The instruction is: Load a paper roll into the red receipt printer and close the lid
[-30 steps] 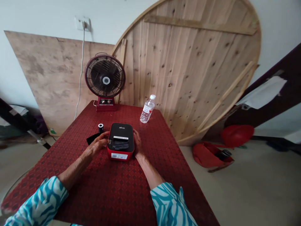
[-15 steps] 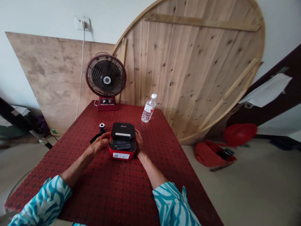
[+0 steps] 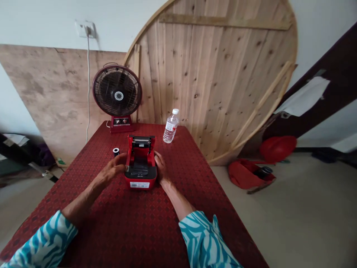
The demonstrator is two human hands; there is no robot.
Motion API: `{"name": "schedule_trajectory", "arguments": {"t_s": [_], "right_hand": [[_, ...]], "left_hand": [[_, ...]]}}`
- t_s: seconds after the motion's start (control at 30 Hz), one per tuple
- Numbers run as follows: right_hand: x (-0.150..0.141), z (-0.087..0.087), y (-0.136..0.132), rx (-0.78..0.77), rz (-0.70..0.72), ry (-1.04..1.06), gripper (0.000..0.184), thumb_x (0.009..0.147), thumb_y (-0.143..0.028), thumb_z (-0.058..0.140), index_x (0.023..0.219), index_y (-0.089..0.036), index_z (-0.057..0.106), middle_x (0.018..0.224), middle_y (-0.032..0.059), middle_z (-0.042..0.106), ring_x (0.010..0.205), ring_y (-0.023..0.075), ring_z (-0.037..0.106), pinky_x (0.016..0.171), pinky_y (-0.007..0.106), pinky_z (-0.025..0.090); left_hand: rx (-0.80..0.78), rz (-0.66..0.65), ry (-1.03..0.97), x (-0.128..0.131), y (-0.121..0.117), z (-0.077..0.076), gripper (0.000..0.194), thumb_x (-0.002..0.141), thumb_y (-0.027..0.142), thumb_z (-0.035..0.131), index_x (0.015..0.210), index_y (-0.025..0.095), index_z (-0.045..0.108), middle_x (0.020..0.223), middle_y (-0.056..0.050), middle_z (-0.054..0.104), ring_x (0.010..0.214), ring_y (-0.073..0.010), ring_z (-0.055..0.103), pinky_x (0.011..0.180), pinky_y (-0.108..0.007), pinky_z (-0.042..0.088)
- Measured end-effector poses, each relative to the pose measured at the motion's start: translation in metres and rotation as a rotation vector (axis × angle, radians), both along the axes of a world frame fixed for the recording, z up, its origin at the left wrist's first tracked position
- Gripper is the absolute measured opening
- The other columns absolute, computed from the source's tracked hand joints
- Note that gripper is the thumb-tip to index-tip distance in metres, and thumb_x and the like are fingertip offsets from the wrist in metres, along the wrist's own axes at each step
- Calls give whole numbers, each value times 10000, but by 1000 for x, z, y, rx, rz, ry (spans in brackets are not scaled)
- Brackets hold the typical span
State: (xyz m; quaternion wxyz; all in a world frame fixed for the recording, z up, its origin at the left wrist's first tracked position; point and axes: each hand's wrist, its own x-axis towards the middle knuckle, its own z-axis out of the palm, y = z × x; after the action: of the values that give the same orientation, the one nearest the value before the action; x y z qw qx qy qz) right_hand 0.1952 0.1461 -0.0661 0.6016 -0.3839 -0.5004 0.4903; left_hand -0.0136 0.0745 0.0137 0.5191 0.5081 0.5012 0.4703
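A small red and black label printer (image 3: 141,174) stands on the table in front of me, its lid (image 3: 141,143) raised at the back. Dark strip-like material (image 3: 139,166) lies in its hollow and over the front edge. My right hand (image 3: 161,167) grips the printer's right side, thumb near the top rim. At the left side is my left hand (image 3: 113,171), fingers stretched toward the printer's edge with nothing in them; whether the fingertips touch it I cannot tell. Just beyond the left hand stands a small dark roll with a white core (image 3: 116,151).
A water bottle (image 3: 170,126) and a dark red fan (image 3: 117,93) stand toward the back of the red-covered table (image 3: 117,230). Behind leans a large round wooden board (image 3: 212,82). A red dustpan-like container (image 3: 242,175) lies on the floor to the right.
The printer's lid has swung up from closed to open, showing the red inside. My left hand has drawn slightly back from the printer. The view has shifted a little.
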Motion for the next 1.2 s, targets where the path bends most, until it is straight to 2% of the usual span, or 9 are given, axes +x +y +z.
{"name": "schedule_trajectory", "arguments": {"t_s": [0.1,0.23,0.4,0.57,0.7,0.9,1.03,1.13,1.2], "right_hand": [[0,1,-1,-2,14,38,379,819,-469,544,1109,-254,659,1184,26,678,1137,224,578,1019,383,397],[0,2,-1,-4,31,64,396,805,-493,559,1104,-253,660,1169,22,681,1121,224,584,997,370,415],[1,2,0,7,37,67,388,805,-475,564,1112,-259,658,1179,16,679,1144,219,576,1022,365,406],[0,0,1,15,28,93,376,795,-466,575,1095,-259,666,1165,17,684,1128,218,588,1027,374,413],[1,2,0,21,26,77,368,798,-459,573,1092,-260,669,1163,16,686,1139,217,582,1025,369,417],[0,-1,1,-5,49,95,373,805,-464,570,1103,-257,659,1165,19,679,1132,220,580,1009,372,415],[0,-6,3,-12,61,109,377,804,-470,576,1103,-256,659,1168,20,678,1126,221,583,998,372,416],[1,-8,4,-37,54,117,386,788,-473,591,1098,-255,661,1163,21,684,1108,225,592,983,377,426],[2,-8,4,-46,31,88,379,787,-465,589,1095,-258,665,1169,22,684,1124,229,583,998,388,415]], "left_hand": [[183,-69,359,10,14,19,496,751,355,586,1221,199,617,1159,-82,685,1059,-275,625,893,-375,487],[320,-330,942,34,48,32,328,854,218,457,1080,223,694,1135,-65,700,1071,-218,631,953,-324,444],[271,-434,1099,54,82,29,228,702,116,592,844,231,727,895,-57,748,930,-258,675,837,-330,481],[271,-447,1114,52,86,25,223,594,126,676,775,250,717,851,-75,737,916,-318,665,770,-350,483],[270,-418,1082,51,81,27,179,556,132,698,689,251,688,781,-60,717,868,-314,662,751,-348,476],[349,-349,993,45,48,58,223,636,185,701,843,264,704,896,-49,709,919,-294,646,837,-363,451],[413,-200,728,0,15,84,440,699,328,705,1136,304,658,960,-16,723,842,-240,654,787,-333,481],[337,41,593,-55,1,92,416,655,413,724,1036,249,696,899,-32,730,775,-234,654,741,-334,505],[253,139,547,-88,-2,87,403,630,435,736,969,223,687,835,-30,723,764,-236,658,744,-344,513]]}}
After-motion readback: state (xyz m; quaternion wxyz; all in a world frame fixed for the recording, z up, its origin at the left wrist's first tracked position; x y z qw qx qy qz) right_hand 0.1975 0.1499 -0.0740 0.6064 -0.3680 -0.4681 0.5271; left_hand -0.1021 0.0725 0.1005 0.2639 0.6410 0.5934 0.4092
